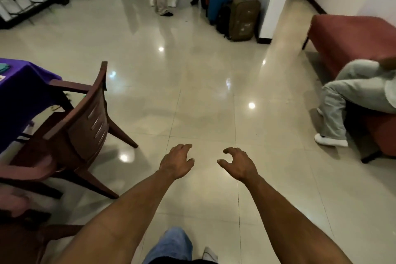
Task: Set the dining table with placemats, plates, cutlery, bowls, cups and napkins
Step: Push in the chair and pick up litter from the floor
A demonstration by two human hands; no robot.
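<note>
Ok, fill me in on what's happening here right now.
A person stands on the tiled floor with both arms out; the left hand and right hand hold nothing, fingers loosely curled. The purple-clothed table sits off to their left, behind a wooden chair. Nothing is being handled at this moment.

This looks like a hotel lounge or a serviced apartment's living and dining room. The floor (203, 92) is glossy cream tile. A surface (19, 92) draped in purple cloth stands at left with dark wooden armchairs (85, 118) beside it. Red upholstered sofas (351, 36) line the right wall, a person (351, 96) seated on one. Suitcases (233, 15), blue and olive, stand against a white pillar (276, 2).
</note>
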